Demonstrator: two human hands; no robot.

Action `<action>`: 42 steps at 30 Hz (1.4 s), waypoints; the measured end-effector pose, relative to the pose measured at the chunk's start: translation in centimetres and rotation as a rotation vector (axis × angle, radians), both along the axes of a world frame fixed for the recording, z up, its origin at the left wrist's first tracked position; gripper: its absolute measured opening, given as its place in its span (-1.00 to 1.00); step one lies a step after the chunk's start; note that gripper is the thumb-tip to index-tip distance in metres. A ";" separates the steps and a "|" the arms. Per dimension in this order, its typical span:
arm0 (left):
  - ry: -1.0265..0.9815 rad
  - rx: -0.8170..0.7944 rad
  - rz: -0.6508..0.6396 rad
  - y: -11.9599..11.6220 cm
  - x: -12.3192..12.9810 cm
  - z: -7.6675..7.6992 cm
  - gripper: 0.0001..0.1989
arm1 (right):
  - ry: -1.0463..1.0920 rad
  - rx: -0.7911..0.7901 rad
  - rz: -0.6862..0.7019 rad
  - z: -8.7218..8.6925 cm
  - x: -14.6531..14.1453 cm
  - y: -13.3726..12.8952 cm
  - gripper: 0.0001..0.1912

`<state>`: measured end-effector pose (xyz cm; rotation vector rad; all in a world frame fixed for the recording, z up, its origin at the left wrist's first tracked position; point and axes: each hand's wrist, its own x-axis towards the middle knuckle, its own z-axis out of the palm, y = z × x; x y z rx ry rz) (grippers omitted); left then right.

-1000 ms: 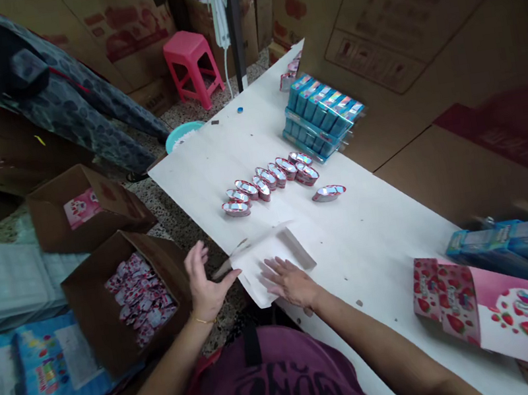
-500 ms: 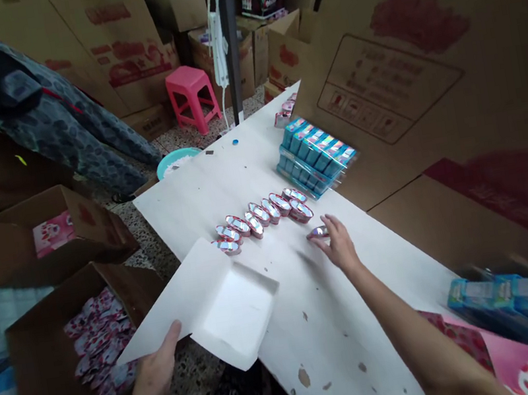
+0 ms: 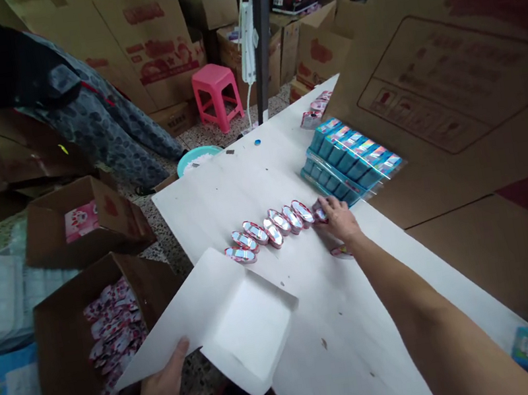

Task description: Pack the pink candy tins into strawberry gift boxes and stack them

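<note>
My left hand [image 3: 162,390] grips the lid flap of an open white box [image 3: 251,323], thumb on top; the box is bare inside and overlaps the near edge of the white table [image 3: 209,199]. A slanting row of small red-and-silver packets [image 3: 273,231] stands on the table beyond the box. At the row's right end my right hand [image 3: 331,213] has its fingers closed around one such packet [image 3: 319,213], partly hidden. Another packet [image 3: 341,252] lies under my right wrist, mostly covered by it.
Teal packs [image 3: 348,157] are stacked behind my right hand, before a large carton [image 3: 429,98]. Open cartons [image 3: 87,345] stand on the floor at left. A pink stool [image 3: 216,91], a teal basin [image 3: 198,158] and a person's legs [image 3: 105,116] are beyond the table.
My right hand has moved from the single packet near the table's middle to the right end of the row. The view has shifted; my left hand still holds the white box.
</note>
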<state>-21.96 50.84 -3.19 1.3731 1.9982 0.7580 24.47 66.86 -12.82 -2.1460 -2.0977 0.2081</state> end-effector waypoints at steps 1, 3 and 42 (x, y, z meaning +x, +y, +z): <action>-0.002 -0.031 0.015 -0.1 0.2 0.0 -0.79 | 0.005 0.052 -0.052 1.1 -0.2 -0.9 -0.29; -0.018 -0.105 0.037 -0.2 0.6 0.1 -0.76 | 0.030 0.165 -0.085 4.1 -1.3 -3.2 -0.27; -0.059 -0.230 0.029 1.7 0.1 1.6 -0.74 | 0.245 -0.176 -0.106 -2.5 -4.2 5.6 -0.50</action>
